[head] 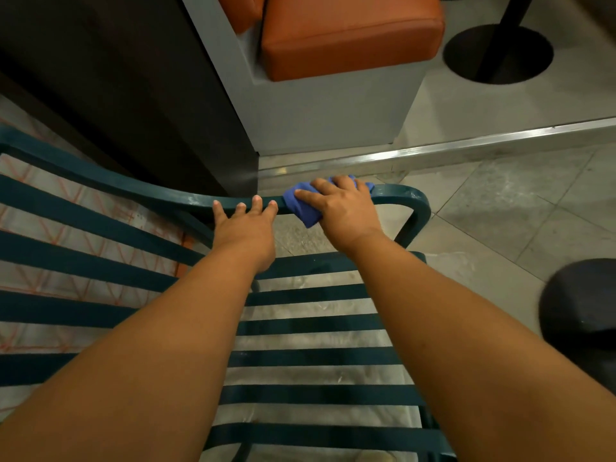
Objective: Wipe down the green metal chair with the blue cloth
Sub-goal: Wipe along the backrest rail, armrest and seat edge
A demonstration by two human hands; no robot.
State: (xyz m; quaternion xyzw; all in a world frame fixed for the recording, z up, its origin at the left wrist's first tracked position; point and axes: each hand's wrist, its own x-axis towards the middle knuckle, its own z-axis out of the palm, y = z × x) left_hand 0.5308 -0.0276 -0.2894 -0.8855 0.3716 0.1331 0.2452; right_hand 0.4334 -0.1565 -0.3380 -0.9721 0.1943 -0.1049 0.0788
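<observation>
The green metal chair (100, 225) fills the lower part of the head view, its slatted seat and back running under my arms. Its armrest (403, 194) curves across the middle and bends down at the right end. My right hand (343, 208) presses the bunched blue cloth (301, 205) onto the top of that armrest, fingers spread over the cloth. My left hand (245, 225) lies just to the left of the cloth, its fingertips hooked over the same armrest and holding it.
An orange cushioned bench (346, 35) on a grey base stands beyond the armrest. A dark panel (133, 95) rises at the upper left. A metal floor strip (466, 145) crosses the tiles. A black round table base (496, 55) is at the upper right, a dark rounded object (580, 301) at the right edge.
</observation>
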